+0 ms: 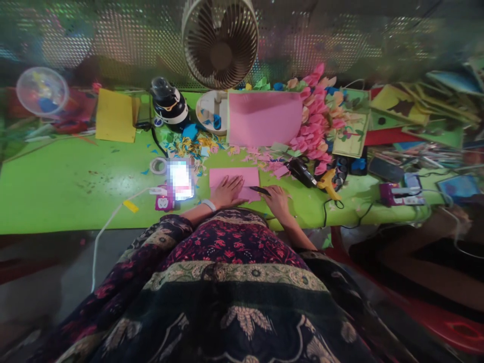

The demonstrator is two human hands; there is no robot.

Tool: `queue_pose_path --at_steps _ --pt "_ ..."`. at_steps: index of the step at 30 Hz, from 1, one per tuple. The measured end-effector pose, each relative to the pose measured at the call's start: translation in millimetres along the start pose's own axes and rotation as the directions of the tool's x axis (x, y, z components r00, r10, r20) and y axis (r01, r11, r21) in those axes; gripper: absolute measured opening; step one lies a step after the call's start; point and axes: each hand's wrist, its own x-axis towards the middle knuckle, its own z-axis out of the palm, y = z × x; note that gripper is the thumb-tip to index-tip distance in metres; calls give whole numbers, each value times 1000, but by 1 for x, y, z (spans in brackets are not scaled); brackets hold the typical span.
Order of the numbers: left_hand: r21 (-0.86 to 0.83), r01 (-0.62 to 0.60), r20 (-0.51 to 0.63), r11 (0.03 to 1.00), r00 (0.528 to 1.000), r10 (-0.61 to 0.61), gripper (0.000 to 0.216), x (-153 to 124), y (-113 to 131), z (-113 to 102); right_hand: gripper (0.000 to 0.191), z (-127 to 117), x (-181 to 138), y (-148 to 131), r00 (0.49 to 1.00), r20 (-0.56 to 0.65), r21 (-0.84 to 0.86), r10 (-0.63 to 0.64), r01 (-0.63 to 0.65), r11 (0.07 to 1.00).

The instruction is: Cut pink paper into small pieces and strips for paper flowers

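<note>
A folded-looking piece of pink paper [234, 175] lies on the green table [75, 176] in front of me. My left hand [229, 191] rests flat on it, fingers stretched out and slightly apart. At the paper's right edge, my right hand [277, 201] is closed around a slim black pointed tool [260, 190]. The tool's tip points left, over the paper and close to my left fingertips. Whether it is a pen or a cutter I cannot tell.
Beyond the paper lie a large pink sheet [264, 118], pink paper petals [312, 131] and coloured scraps [196, 146]. A lit phone [180, 180] and tape roll [158, 165] stand left; a yellow glue gun [329, 184] lies right. A fan [221, 45] stands behind. Another person's arm [423, 247] is at right.
</note>
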Motion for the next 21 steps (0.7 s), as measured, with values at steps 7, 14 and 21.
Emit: queue_pose_path --at_steps 7,14,21 --pt "-18 65 -75 998 995 -66 81 -16 -3 -5 28 1 1 16 999 -43 46 -19 21 999" --pt "-29 89 -20 996 996 -90 85 -45 -19 2 30 7 12 3 996 -40 62 -74 76 995" --pt "-22 86 -15 996 996 -87 85 -42 -18 1 31 5 10 4 994 3 58 -107 107 993"
